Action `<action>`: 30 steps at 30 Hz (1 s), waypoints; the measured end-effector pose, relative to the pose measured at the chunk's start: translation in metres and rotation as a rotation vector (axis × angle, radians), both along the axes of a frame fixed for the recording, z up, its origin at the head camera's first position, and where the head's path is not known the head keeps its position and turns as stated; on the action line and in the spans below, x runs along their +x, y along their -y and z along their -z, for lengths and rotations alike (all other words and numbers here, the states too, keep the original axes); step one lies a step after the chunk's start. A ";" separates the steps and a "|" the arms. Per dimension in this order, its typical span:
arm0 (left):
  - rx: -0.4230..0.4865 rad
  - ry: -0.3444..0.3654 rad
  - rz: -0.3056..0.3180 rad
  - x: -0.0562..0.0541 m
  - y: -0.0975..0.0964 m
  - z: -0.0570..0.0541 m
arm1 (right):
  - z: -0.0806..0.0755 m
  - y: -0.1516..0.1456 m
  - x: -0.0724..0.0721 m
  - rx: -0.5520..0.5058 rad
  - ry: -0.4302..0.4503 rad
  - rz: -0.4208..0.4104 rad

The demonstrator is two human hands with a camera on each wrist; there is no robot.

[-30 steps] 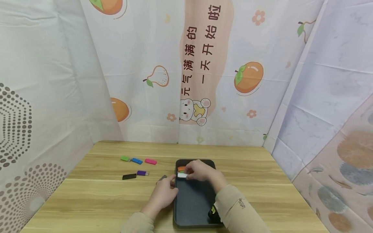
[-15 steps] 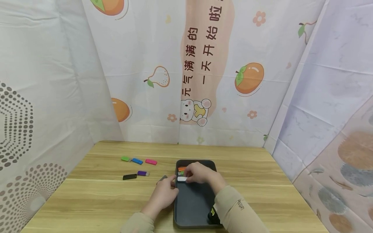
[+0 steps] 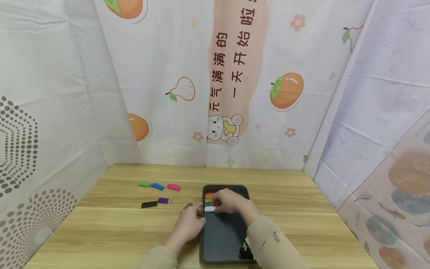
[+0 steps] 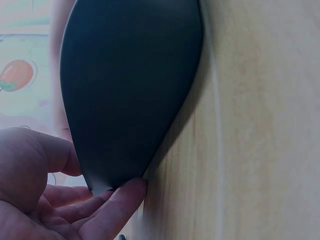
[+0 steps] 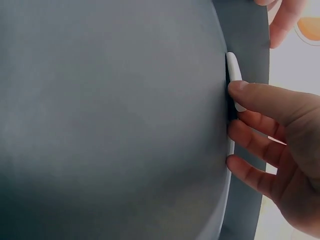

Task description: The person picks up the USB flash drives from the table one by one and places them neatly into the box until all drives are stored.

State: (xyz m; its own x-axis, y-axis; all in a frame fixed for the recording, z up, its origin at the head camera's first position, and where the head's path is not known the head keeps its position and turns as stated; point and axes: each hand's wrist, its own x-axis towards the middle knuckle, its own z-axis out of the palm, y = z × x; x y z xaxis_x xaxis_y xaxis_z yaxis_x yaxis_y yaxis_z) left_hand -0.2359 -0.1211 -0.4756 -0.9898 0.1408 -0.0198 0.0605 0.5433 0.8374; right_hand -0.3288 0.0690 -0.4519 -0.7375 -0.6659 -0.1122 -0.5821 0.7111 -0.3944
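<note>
In the head view my right hand (image 3: pixel 228 200) is inside the dark grey tray (image 3: pixel 220 239) and pinches a white USB stick (image 3: pixel 209 209). The right wrist view shows the thumb and fingers on that white stick (image 5: pixel 234 67), low against the tray's floor. Orange (image 3: pixel 209 195) and green (image 3: pixel 209 200) sticks lie just beyond it, partly hidden by the hand. My left hand (image 3: pixel 191 221) holds the tray's left wall. In the left wrist view its thumb reaches over the rim and its fingers touch the outer wall (image 4: pixel 130 100).
Left of the tray lie green (image 3: pixel 144 184), blue (image 3: pixel 158 186), pink (image 3: pixel 174 187), purple (image 3: pixel 164 200) and black (image 3: pixel 149 204) USB sticks. A grey piece (image 3: pixel 187 206) shows behind the left hand. Some black and yellow thing (image 3: pixel 245 251) sits in the tray's near right corner, partly behind the sleeve.
The right hand has drawn the white USB stick a little nearer along the tray's left side, so more of the sticks beyond it shows. The left hand has stayed in place.
</note>
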 end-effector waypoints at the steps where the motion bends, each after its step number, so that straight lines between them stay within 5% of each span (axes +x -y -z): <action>1: 0.003 0.001 0.001 0.000 0.000 0.000 | 0.000 0.000 0.000 0.003 -0.002 -0.002; 30: -0.009 -0.017 -0.004 0.000 -0.001 0.001 | 0.001 0.005 0.001 0.047 -0.041 0.007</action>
